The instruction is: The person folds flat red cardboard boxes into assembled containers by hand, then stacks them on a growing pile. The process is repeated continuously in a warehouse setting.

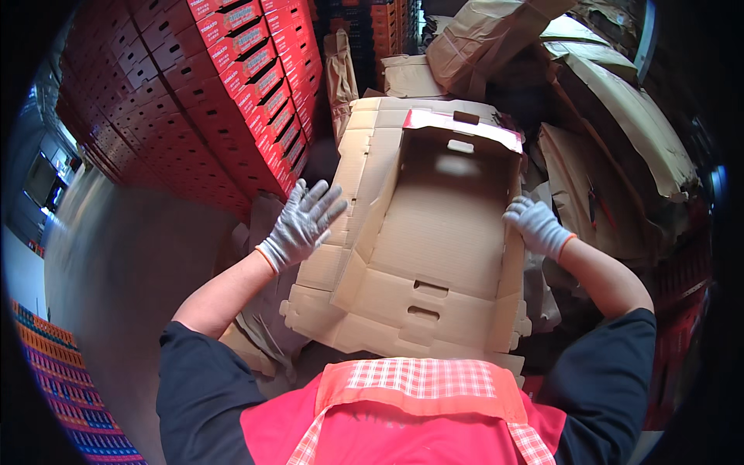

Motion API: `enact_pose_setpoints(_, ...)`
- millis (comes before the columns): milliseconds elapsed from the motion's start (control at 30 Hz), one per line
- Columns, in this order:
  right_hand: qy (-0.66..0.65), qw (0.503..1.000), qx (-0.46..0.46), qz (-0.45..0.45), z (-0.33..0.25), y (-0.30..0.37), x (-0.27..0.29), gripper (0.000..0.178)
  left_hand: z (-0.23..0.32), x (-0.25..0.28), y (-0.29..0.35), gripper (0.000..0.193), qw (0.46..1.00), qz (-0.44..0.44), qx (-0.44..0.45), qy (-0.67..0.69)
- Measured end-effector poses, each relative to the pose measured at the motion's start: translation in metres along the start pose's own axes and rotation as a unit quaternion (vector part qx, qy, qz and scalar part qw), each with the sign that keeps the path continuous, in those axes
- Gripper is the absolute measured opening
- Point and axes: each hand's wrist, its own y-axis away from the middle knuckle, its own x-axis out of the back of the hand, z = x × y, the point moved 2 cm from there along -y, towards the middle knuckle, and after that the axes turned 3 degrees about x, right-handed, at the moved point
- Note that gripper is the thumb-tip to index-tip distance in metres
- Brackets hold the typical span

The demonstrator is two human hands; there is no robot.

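Observation:
A partly folded cardboard box (438, 221) lies in front of me, its plain brown inside facing up. Its far end wall (465, 130) is raised and shows some red and white on the outside, with a hand slot in it. The near end panel lies folded down towards my apron, and the left side panel leans outward. My left hand (302, 221), in a grey-white glove, is open with fingers spread, just over the left panel. On the right, my gloved right hand (539, 226) has its fingers curled over the box's right side wall.
Tall stacks of red printed boxes (256, 85) rise at the far left. Brown paper-wrapped bundles (496, 43) lie behind the box and along the right (620, 116). Orange and blue-purple stacks (70, 380) stand at the lower left beside the grey floor (132, 256).

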Motion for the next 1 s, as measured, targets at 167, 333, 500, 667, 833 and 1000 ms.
enact_pose_setpoints(167,-0.146,0.978,0.123,-0.079,-0.070,0.044,0.057,0.079,0.042,-0.047,-0.023,0.077,0.938,-0.019,-0.311,0.151)
enact_pose_setpoints(333,-0.241,0.969,0.041,0.040,-0.065,0.031,0.077,0.078,0.030,-0.030,-0.080,0.028,0.948,0.016,-0.166,0.271)
enact_pose_setpoints(500,-0.288,0.880,-0.127,0.355,-0.030,0.026,0.096,0.041,0.029,0.010,-0.096,0.049,0.943,0.162,-0.051,0.287)
enact_pose_setpoints(667,-0.315,0.947,-0.049,-0.034,-0.068,0.048,0.111,0.032,0.072,0.037,-0.036,0.056,0.889,-0.252,-0.223,0.312)
enact_pose_setpoints(833,-0.503,0.751,0.119,-0.410,-0.114,0.088,0.125,0.078,0.082,0.059,0.019,0.099,0.576,-0.599,-0.223,0.510)
enact_pose_setpoints(1000,-0.401,0.911,0.045,-0.087,-0.071,0.074,0.106,0.064,0.045,0.033,-0.011,0.056,0.890,-0.275,-0.179,0.317)
